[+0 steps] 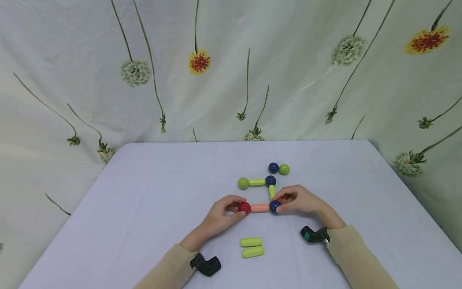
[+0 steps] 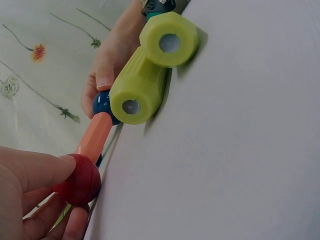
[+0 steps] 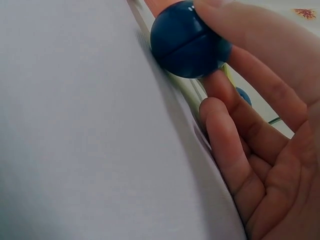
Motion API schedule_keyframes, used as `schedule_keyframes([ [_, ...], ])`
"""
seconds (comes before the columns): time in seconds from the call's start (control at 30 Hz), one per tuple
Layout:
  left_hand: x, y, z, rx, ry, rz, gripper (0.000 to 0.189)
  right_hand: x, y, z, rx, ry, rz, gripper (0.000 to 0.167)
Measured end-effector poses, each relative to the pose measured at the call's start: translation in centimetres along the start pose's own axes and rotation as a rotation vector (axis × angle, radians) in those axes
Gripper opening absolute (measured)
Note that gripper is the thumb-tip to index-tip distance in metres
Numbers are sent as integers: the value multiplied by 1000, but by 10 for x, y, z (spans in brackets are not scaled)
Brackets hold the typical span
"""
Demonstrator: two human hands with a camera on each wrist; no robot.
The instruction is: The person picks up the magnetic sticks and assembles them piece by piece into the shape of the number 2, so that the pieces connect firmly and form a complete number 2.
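My left hand (image 1: 224, 214) pinches a red ball (image 1: 244, 207) between thumb and fingers. An orange rod (image 1: 260, 208) joins that ball to a dark blue ball (image 1: 275, 206), which my right hand (image 1: 297, 199) pinches from the other side. From the blue ball a yellow-green rod (image 1: 272, 192) leads back to a second blue ball (image 1: 270, 180). Another yellow-green rod (image 1: 257, 182) runs left from there to a green ball (image 1: 243, 183). In the right wrist view, thumb and fingertips press the held blue ball (image 3: 187, 42) close over the tabletop.
Two loose yellow-green rods (image 1: 252, 247) lie side by side nearer me, grey discs showing on their ends in the left wrist view. Behind the chain, a blue ball (image 1: 273, 167) and a green ball (image 1: 284, 169) sit together. A flowered cloth (image 1: 223, 100) hangs behind the white table (image 1: 162, 192).
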State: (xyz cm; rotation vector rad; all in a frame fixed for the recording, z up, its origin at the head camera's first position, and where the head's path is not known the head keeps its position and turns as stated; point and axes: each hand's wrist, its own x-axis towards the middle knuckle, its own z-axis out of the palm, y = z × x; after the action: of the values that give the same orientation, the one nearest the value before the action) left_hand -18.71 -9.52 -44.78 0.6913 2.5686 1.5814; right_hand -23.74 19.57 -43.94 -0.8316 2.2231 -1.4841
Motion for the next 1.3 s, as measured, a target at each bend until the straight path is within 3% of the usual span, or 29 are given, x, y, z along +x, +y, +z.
schedule_keyframes([
  [0.13, 0, 1, -1, -15, -2, 5, 33, 1, 0, 0, 14, 1, 1, 31],
  [0.37, -7, 39, -10, -17, -15, 3, 31, 0, -1, 0, 2, -3, 2, 31],
  [0.7, -6, 38, -14, -36, -72, -16, 30, -2, -6, -5, 0, 2, 12, 31],
  [0.97, -4, 33, -17, -57, -108, -2, 31, -5, -23, -10, -41, -7, -3, 29],
  [1.3, -4, 32, -18, -72, -121, -1, 32, -3, -47, 6, 13, -108, -31, 28],
])
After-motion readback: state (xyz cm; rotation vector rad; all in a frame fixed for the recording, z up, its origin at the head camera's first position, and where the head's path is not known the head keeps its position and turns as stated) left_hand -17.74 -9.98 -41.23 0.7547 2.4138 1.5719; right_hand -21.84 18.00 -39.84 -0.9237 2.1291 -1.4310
